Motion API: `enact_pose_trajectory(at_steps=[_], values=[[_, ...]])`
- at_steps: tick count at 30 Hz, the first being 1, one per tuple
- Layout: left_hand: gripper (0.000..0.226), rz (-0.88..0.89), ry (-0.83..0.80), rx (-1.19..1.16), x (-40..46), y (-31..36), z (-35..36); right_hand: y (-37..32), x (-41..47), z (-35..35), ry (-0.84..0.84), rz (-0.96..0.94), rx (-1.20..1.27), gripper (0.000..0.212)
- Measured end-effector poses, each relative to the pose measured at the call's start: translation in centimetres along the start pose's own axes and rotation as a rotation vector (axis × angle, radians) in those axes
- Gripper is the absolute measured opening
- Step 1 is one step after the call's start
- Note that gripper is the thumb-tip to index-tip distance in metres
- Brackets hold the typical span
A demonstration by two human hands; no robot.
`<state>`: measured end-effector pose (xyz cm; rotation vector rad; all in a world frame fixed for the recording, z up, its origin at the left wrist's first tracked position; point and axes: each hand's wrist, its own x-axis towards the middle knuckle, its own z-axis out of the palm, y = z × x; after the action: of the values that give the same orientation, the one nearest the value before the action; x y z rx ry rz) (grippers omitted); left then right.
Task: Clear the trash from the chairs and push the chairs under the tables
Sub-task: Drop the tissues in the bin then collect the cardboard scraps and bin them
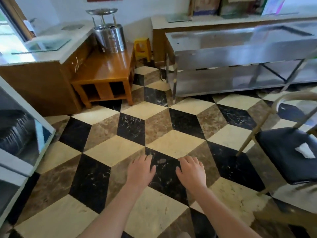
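A metal-framed chair point(289, 157) with a black padded seat stands at the right edge, away from any table. A crumpled white paper napkin point(304, 151) lies on its seat. My left hand point(140, 170) and my right hand point(192, 171) are stretched out side by side over the patterned floor, palms down, fingers loosely apart, holding nothing. Both hands are well left of the chair and touch nothing.
A steel work table point(240, 54) with a lower shelf stands at the back right. A low wooden stand point(106, 71) carries a steel pot point(109, 38). A yellow plastic stool point(141, 48) sits behind it. White-topped counters point(51, 54) line the left side.
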<state>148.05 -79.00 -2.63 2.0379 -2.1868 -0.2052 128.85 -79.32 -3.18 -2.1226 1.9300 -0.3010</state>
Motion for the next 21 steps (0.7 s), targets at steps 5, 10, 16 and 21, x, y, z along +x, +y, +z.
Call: enact_pose_trajectory(at_steps=[5,10,16,21], values=[[0.044,0.137,-0.030,0.008,9.1,1.8,1.4,3.3,7.3,0.2,0.021,0.081,-0.014,0.033],[0.038,0.226,-0.014,0.049,21.3,5.5,2.1,7.6,17.6,-1.3,0.055,0.121,-0.003,0.037],[0.046,0.263,-0.027,0.011,34.5,11.3,2.5,14.0,29.1,-5.4,0.079,0.134,0.000,0.036],[0.047,0.346,-0.056,-0.012,45.1,15.9,3.4,19.6,37.7,-7.7,0.103,0.195,0.026,0.030]])
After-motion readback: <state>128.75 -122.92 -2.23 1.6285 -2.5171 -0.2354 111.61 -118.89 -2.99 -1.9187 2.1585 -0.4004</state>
